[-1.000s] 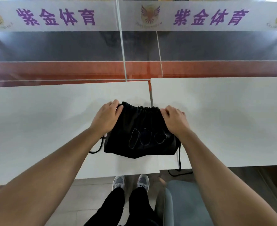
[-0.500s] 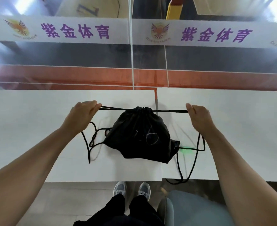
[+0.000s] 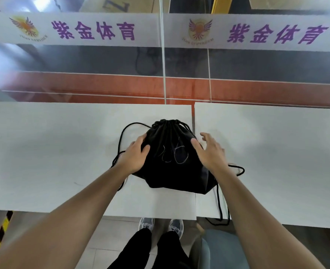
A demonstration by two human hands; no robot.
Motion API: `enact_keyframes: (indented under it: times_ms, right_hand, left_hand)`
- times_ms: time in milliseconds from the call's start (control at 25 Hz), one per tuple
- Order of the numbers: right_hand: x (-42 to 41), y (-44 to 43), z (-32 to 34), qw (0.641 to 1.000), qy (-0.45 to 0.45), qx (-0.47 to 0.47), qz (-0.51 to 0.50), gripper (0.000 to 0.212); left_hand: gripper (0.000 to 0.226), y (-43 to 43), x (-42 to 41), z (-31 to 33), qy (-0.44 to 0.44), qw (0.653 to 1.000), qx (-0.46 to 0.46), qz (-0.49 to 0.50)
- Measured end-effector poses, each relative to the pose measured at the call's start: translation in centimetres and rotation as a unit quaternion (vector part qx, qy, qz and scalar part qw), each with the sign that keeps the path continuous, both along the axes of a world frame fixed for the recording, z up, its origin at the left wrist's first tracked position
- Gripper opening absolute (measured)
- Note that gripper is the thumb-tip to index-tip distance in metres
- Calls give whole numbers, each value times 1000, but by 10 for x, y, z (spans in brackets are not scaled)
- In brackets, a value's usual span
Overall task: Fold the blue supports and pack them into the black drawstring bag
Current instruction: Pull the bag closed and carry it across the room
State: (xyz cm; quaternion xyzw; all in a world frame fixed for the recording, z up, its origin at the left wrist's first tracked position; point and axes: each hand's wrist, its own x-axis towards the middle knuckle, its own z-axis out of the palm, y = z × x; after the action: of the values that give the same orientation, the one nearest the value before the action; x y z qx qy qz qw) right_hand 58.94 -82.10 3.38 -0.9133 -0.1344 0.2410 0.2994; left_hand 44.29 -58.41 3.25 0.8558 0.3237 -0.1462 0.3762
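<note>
The bag (image 3: 172, 167) lies mid-worktop (image 3: 44, 152), across the seam between the two white panels, its long axis running 6 to 12 o'clock and its gathered mouth pointing to 12, away from the person. Half a second ago both hands were hauling the cords (image 3: 124, 133) taut out to 9 and 3; now the cords lie slack in loops either side and the mouth is drawn tight. The left hand (image 3: 135, 156) rests loosely on the bag's 9 o'clock flank, thumb on the cloth. The right hand (image 3: 208, 152) is spread wide at 3 o'clock, thumb touching the bag, holding nothing.
</note>
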Motion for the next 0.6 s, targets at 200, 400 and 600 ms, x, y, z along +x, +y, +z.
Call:
enact_keyframes:
  times_ms: [200, 400, 600]
  right_hand:
    - [-15, -6, -7, 996, 14, 47, -70, 10]
    - [-45, -21, 29, 978, -29, 130, -160, 16]
    - [-119, -29, 78, 920, -101, 208, -317, 15]
  left_hand:
    - [46, 0, -10, -4, -13, 999, -14, 50]
    - [5, 5, -10, 24, -163, 981, -76, 68]
    - [6, 19, -32, 64, -241, 954, -179, -9]
